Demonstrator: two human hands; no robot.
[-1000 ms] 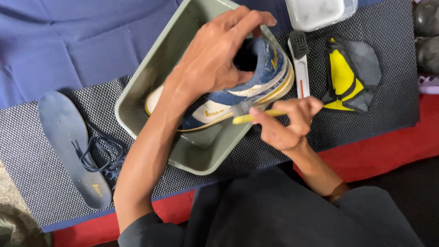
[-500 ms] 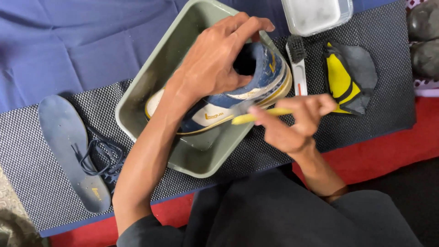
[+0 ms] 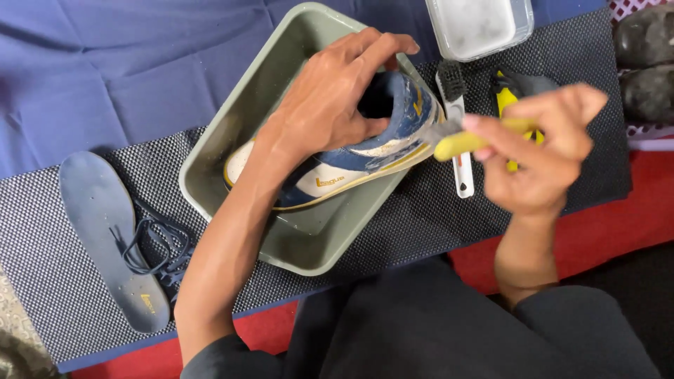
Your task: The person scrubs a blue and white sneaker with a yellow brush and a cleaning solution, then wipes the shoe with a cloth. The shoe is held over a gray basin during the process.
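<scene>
— Rightward and up goes the right hand (image 3: 540,151) since before, fingers clamped on the yellow-handled brush (image 3: 467,142).
— And the sneaker (image 3: 351,158)?
— Left hand (image 3: 330,105) grips it over the green tray (image 3: 232,140).

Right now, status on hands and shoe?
Left hand grips shoe over green tray. Right hand holds yellow-handled brush at heel. Nothing blocking.

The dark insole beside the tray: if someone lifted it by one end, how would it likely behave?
The insole looks thin and flat, so it would probably flex and weigh little. Resting on the mesh mat, it likely resists sliding. Laces overlapping its edge might drag along.
</scene>
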